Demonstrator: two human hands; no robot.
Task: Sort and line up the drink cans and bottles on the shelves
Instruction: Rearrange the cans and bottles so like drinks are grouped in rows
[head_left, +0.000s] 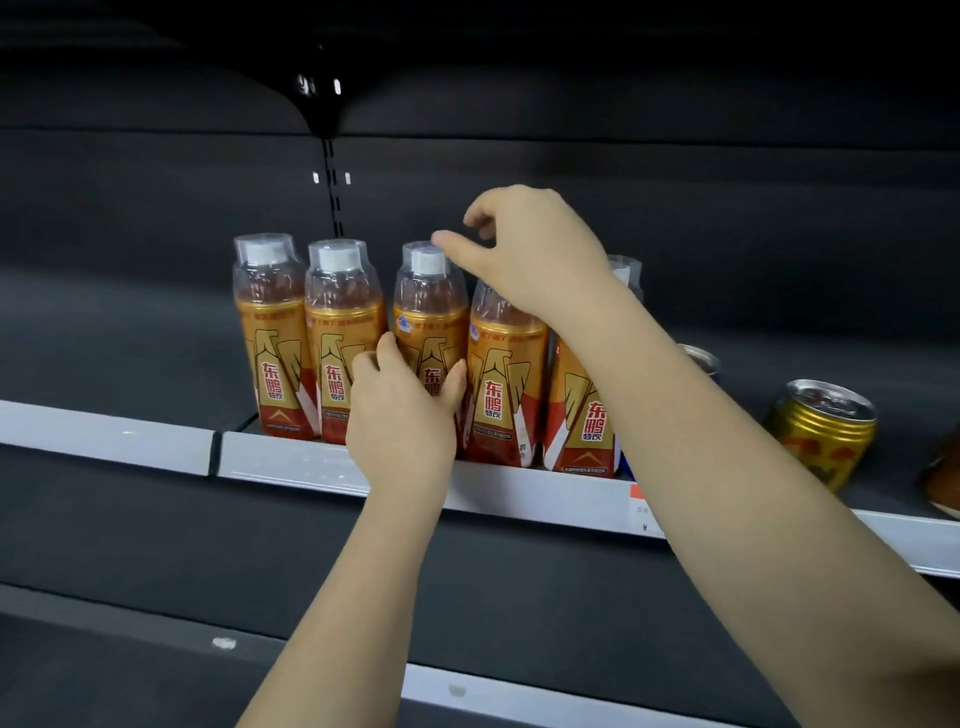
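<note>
Orange-labelled clear plastic bottles (340, 343) crowd the dark shelf's white front rail (291, 460), my left hand (402, 415) wrapped round the middle bottle (431, 312), my right hand (524, 254) half-open above its white cap, gripping nothing, so a clumsy shove could topple neighbours.

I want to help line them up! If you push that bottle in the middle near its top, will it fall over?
Probably it could. The middle bottle is tall and narrow, so a push near the cap may tip it. It looks full, so likely heavy enough to slide when pushed low, where the left hand grips it. Its close-standing neighbours might catch it.
</note>
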